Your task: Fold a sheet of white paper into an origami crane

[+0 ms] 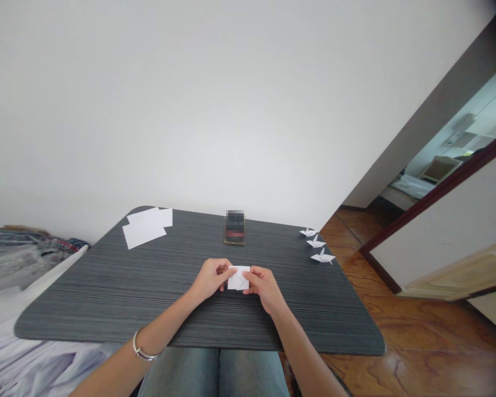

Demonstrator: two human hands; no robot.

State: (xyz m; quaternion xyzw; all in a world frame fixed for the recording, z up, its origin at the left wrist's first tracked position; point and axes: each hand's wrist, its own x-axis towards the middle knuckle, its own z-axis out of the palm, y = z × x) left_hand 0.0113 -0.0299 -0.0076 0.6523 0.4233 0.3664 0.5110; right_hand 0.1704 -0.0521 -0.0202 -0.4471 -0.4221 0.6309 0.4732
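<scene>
A small folded piece of white paper (238, 278), roughly square with crease lines on its face, is held up between both hands over the front middle of the table. My left hand (213, 277) pinches its left edge, thumb on the near face. On the opposite edge, my right hand (264, 285) grips it the same way, fingers partly hidden behind the sheet. Three folded white paper cranes (323, 257) stand in a row near the table's right edge. Several white paper sheets (144, 229) lie overlapping at the far left.
The dark grained table (149, 303) meets a white wall (240, 110) at the back. Near that wall is a phone-like object (235, 227) with a pixelated screen. Bundled fabric (37, 364) lies left of the table. Wooden floor (430, 331) and a doorway are to the right.
</scene>
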